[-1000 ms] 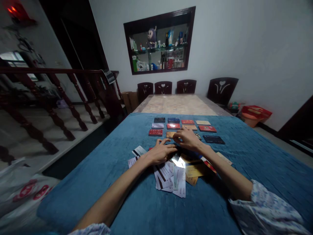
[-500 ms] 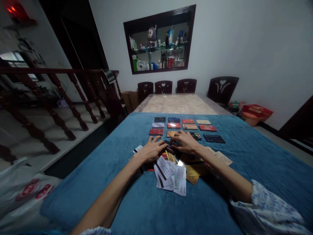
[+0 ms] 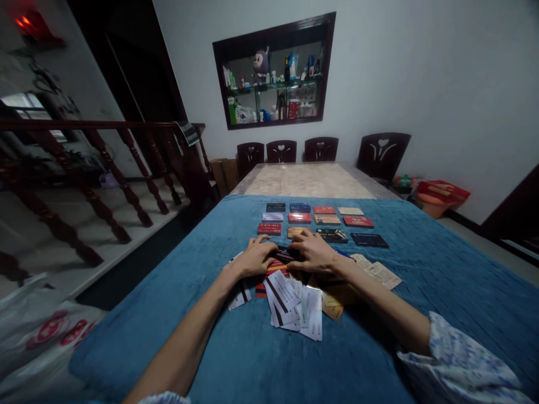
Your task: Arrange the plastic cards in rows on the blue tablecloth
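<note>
Between my two hands is a small bunch of black cards (image 3: 286, 253). My left hand (image 3: 254, 259) grips its left end, fingers curled, and my right hand (image 3: 314, 252) closes on the right end. Below them lies a loose heap: white cards with dark stripes (image 3: 283, 294), red-and-yellow striped cards (image 3: 275, 268) and gold cards (image 3: 333, 297), partly under my right wrist. Beyond my hands, neat card stacks stand in rows, among them a red stack (image 3: 269, 229), a black-and-gold stack (image 3: 332, 235) and a dark stack (image 3: 369, 240).
A blue cloth (image 3: 189, 314) covers the near part of the table, with a bare marbled tabletop (image 3: 301, 179) behind it. Pale cards (image 3: 384, 274) lie right of my right forearm. Dark chairs (image 3: 281, 151) stand at the far end, and a wooden railing (image 3: 126, 146) runs along the left.
My hands have drawn slightly apart, and the black cards now lie level between them. More of the striped cards shows below my left hand.
</note>
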Demonstrator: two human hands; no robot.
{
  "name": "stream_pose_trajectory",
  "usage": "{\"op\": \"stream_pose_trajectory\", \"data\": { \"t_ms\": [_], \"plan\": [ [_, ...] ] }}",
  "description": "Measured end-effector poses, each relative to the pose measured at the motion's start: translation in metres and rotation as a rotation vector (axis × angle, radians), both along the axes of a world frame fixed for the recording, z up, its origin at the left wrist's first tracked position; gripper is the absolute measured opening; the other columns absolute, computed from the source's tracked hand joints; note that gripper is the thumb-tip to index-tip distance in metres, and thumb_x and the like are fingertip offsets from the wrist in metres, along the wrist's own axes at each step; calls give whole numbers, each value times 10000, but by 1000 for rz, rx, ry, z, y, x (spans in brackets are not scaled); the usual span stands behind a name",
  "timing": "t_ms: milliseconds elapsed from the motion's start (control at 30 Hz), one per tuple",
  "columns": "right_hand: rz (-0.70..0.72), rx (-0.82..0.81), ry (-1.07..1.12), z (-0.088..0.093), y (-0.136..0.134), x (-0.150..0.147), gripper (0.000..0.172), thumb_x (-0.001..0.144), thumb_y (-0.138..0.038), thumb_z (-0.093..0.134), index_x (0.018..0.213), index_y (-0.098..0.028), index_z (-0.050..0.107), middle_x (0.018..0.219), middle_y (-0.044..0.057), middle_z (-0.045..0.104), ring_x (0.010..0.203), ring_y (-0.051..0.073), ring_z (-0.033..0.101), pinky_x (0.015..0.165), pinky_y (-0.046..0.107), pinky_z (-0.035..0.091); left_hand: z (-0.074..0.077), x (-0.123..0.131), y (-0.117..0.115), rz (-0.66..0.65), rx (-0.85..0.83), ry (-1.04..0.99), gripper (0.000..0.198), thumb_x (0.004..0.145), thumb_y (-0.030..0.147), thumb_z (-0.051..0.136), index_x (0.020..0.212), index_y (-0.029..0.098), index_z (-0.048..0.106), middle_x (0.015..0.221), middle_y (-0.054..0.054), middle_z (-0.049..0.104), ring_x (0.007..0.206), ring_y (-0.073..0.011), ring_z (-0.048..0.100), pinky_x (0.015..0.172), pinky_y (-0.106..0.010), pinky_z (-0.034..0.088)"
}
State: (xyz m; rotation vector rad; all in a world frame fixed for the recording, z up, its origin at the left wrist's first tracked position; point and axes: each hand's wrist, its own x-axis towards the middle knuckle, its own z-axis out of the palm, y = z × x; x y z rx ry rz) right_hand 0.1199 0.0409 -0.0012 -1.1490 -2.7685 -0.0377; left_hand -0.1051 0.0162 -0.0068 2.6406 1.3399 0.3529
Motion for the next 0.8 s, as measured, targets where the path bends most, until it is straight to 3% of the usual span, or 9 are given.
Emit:
{"op": "stream_pose_trajectory", "data": {
  "t_ms": [400, 567, 800],
  "plan": [
    [80, 14, 81, -2, 4, 3, 314, 919, -407, 532, 1098, -236, 726, 1093, 89, 697, 1069, 279, 495, 905, 425, 342, -2, -10, 6, 1, 22, -79, 287, 849, 136, 547, 1078, 240, 687, 1113, -45, 703, 1255, -270, 452, 1080, -515, 344],
    [44, 32, 131, -9, 11, 4, 322, 963, -358, 464, 1095, -235, 730, 1058, 86, 720, 1033, 260, 506, 877, 396, 357, -7, -13, 12, -9, 67, -141, 356, 816, 93, 518, 1094, 225, 696, 1099, -64, 701, 1197, -248, 490, 1059, -472, 387],
    [-82, 65, 203, -16, 13, 1, 310, 940, -209, 469, 1157, -233, 690, 1095, 78, 719, 1031, 247, 534, 851, 355, 382, -15, -9, 16, 111, 159, -302, 320, 798, 38, 480, 963, 179, 715, 959, -71, 686, 1025, -212, 588, 954, -391, 466]
  ]
}}
